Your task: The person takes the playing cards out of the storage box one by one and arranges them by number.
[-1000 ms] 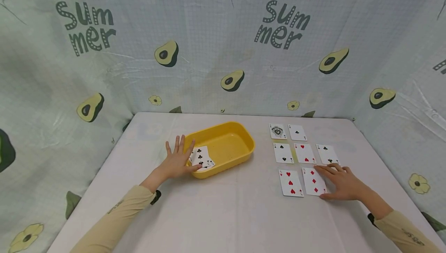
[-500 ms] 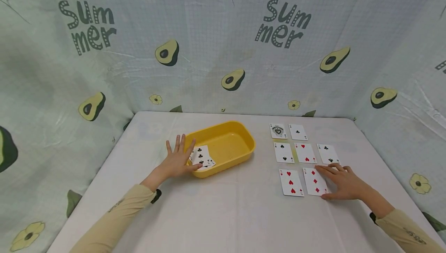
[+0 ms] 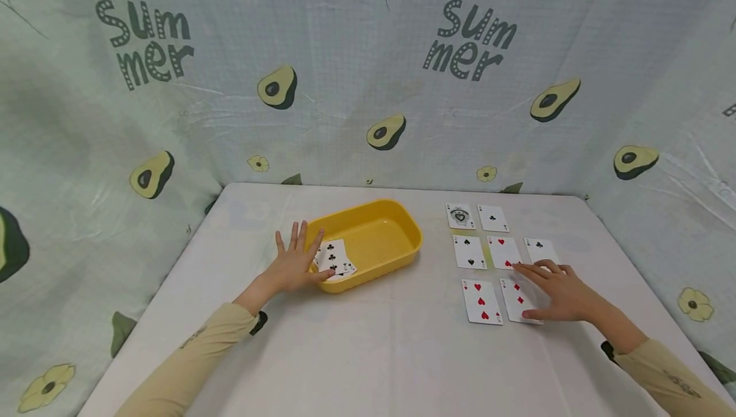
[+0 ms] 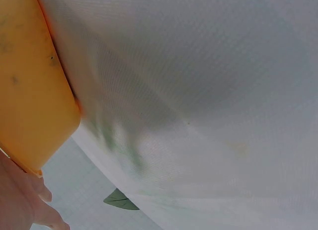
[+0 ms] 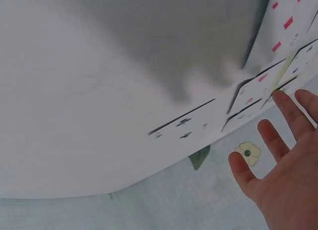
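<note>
My left hand (image 3: 293,267) lies with spread fingers over the left end of a yellow tray (image 3: 376,270), thumb at its front rim. Inside that end are a few overlapping playing cards, a three of clubs (image 3: 332,257) on top. In the left wrist view the fingers (image 4: 17,195) show below the tray's side (image 4: 35,81). My right hand (image 3: 558,292), fingers extended and apart, is over the right part of a three of diamonds (image 3: 513,302). Its fingertips overlap the lower edge of the middle row, near a two of hearts (image 3: 501,251) and two of clubs (image 3: 540,249).
A three of hearts (image 3: 482,302) lies left of the three of diamonds. A two of spades (image 3: 469,252) starts the middle row. Behind are an ace of spades (image 3: 460,216) and an ace of clubs (image 3: 492,218). Patterned cloth (image 3: 328,40) hangs around the white table (image 3: 356,353).
My right hand has shifted slightly back and left, its thumb now further over the three of diamonds. The left hand, tray and cards stay in place.
</note>
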{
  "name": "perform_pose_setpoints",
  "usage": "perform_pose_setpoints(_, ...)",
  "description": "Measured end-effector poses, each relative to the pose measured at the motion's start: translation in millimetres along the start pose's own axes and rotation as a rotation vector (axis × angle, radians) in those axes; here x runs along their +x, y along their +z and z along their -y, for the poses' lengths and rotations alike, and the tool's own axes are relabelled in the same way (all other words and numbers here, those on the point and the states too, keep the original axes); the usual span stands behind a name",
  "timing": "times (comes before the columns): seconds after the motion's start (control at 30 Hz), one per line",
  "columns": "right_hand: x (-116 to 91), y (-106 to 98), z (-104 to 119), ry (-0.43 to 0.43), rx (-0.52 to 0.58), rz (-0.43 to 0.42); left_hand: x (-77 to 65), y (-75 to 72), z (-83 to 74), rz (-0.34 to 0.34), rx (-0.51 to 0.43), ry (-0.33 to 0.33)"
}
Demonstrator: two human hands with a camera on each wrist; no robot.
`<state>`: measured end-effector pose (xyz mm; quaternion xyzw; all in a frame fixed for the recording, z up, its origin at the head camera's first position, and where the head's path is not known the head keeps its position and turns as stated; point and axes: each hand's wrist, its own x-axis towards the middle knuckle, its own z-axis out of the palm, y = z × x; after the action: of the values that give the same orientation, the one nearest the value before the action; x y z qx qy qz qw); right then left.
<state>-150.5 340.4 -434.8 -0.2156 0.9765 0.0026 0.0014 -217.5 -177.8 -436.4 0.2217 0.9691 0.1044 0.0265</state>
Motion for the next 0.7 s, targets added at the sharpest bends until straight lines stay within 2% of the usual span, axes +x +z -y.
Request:
perform_pose_setpoints(0.57, 43, -11, 36, -0.070, 0.041, -0.020, -0.5, 2.6, 0.3, -0.012, 0.010, 0.000)
perform_pose_setpoints(0.7, 56, -12, 44, -0.114, 0.041, -0.040, -0.9, 2.2, 0.5, -0.014, 0.011, -0.006)
